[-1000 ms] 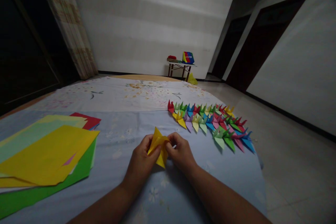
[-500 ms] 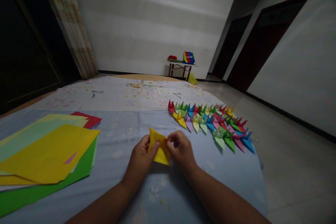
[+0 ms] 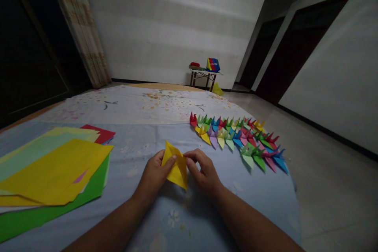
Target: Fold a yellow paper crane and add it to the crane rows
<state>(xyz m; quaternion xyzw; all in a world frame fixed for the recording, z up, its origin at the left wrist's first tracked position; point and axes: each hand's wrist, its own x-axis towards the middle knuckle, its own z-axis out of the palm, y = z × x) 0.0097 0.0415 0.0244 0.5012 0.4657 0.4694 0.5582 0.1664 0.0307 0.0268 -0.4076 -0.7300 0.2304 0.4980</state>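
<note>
Above the tablecloth, a folded piece of yellow origami paper (image 3: 178, 171) is held tilted, one corner up and one down. My left hand (image 3: 155, 169) grips its left side, thumb lying across the front face and fingers behind it. At the right edge, my right hand (image 3: 203, 169) has its thumb and index fingertip pinched on the paper's side corner. Several folded paper cranes (image 3: 221, 138) in many colours stand in rows to the right, beyond my right hand.
Loose coloured sheets (image 3: 59, 169), with yellow on top, lie stacked at the left. A pale floral tablecloth (image 3: 132, 212) covers the round table. Farther back, a small side table (image 3: 203, 72) by the wall bears a multicoloured box (image 3: 213, 64).
The yellow paper has shifted slightly left and turned more upright, its lower corner swinging left. My left hand moved left with it; my right fingers have spread slightly at its edge.
</note>
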